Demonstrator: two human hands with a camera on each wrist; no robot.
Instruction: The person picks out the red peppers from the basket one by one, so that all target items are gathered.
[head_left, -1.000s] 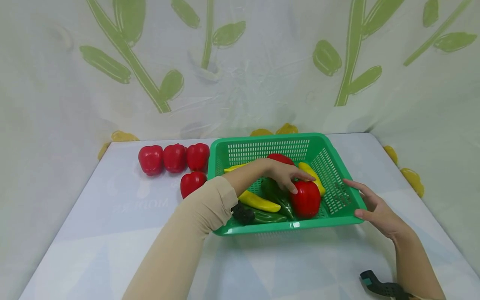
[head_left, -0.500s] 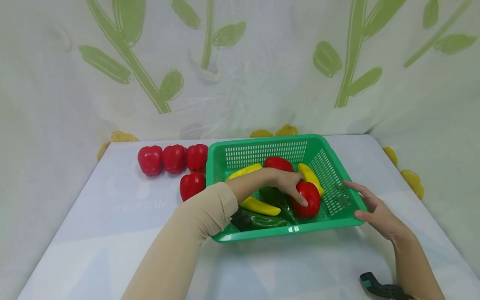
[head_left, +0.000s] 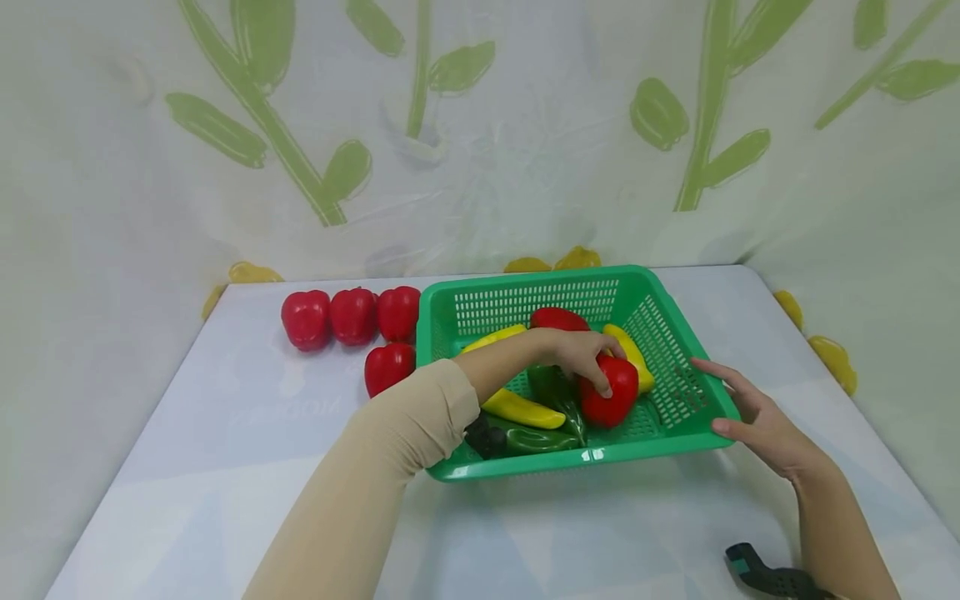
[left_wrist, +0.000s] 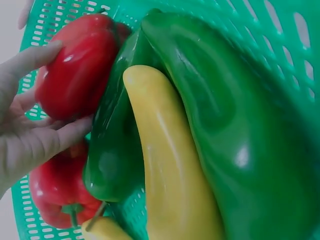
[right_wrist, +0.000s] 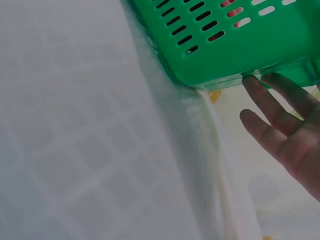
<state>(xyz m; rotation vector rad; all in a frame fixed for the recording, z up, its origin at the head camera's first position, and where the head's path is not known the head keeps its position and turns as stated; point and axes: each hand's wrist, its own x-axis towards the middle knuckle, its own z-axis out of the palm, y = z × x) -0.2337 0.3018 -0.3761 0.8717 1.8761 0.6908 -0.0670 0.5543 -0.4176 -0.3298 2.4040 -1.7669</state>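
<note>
Inside the green plastic basket (head_left: 517,462), my left hand (head_left: 581,352) grips a red bell pepper (head_left: 613,398) from above. In the left wrist view my thumb and fingers lie around that red bell pepper (left_wrist: 80,70). A second red bell pepper (left_wrist: 60,185) lies beside it. Around them are a long green pepper (head_left: 551,387), another green pepper (head_left: 528,439) and yellow peppers (head_left: 525,408). My right hand (head_left: 765,425) holds the basket's right rim near its front corner. From the right wrist view, fingertips (right_wrist: 252,85) touch the rim from outside; the thumb is hidden there.
Left of the basket, several red bell peppers (head_left: 354,317) stand on the white patterned table (head_left: 225,467). A dark purple item (head_left: 486,437) sits in the basket's front left corner. A leaf-printed cloth (head_left: 525,167) hangs behind. A black strap (head_left: 772,575) is on my right wrist.
My left fingers have closed around the red bell pepper, which has risen slightly in the basket. My right hand stays on the rim.
</note>
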